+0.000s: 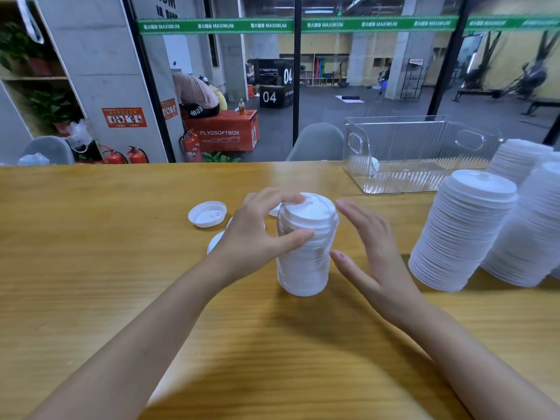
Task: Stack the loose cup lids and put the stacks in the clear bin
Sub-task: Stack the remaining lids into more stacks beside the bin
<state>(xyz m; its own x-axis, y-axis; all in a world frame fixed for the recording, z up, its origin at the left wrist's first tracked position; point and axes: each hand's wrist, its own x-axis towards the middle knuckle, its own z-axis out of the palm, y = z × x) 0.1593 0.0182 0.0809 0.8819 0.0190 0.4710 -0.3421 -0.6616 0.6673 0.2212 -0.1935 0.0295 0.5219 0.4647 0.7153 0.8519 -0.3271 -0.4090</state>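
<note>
A short stack of white cup lids (306,253) stands upright on the wooden table (91,268) in the middle. My left hand (257,231) grips it from the left, thumb on its side and fingers curled over the top lid. My right hand (372,253) hovers just right of the stack with straight fingers, not touching it. A loose lid (207,213) lies upside down to the left, and two more lids (215,241) show partly behind my left hand. The clear bin (418,156) sits at the back right with one lid (374,165) inside.
Three tall lid stacks (460,231) stand at the right edge of the table, leaning slightly. Grey chair backs (318,142) rise behind the far table edge. Beyond is a glass wall onto a gym.
</note>
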